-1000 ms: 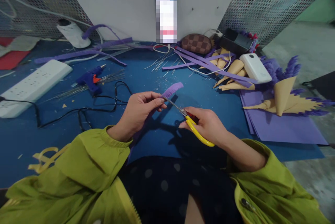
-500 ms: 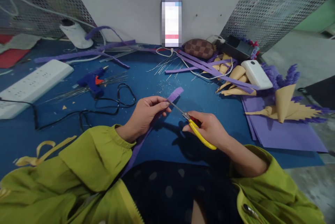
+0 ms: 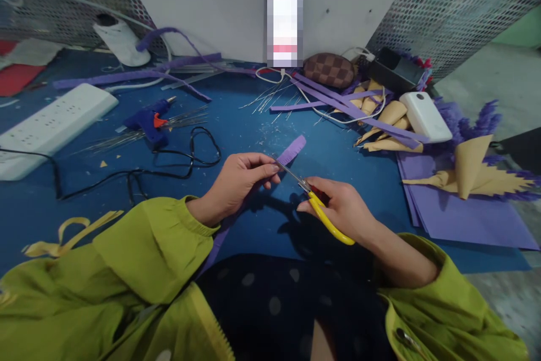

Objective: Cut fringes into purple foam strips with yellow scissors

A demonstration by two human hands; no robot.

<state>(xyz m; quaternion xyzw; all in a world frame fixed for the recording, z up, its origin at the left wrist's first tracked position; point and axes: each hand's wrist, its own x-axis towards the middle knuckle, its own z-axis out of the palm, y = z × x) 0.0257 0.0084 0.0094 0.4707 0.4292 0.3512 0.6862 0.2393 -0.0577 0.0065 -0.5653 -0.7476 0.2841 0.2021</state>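
Between the thumb and fingers of my left hand (image 3: 249,178) a purple paper strip (image 3: 292,150) is pinched. Its fringed end sticks out to the upper right, and its long tail runs down under my sleeve toward my lap. My right hand (image 3: 344,206) is closed round a pair of scissors (image 3: 327,220) with yellow and red handles. The thin blades point to the upper left and lie at the strip's edge, close to my left fingertips. Whether the blades are parted is too fine to see.
At left lie a white power strip (image 3: 54,130), a blue glue gun (image 3: 147,121) and its black cord. Several wires (image 3: 270,96) and purple strips (image 3: 338,96) are at the back, below a propped phone (image 3: 285,23). At right are wrapped paper flowers (image 3: 469,166) on purple sheets (image 3: 473,220).
The view has tilted slightly, so the background sits a little higher and to the right. More of the strip's fringed end shows past my left fingers. Both hands keep their grips.
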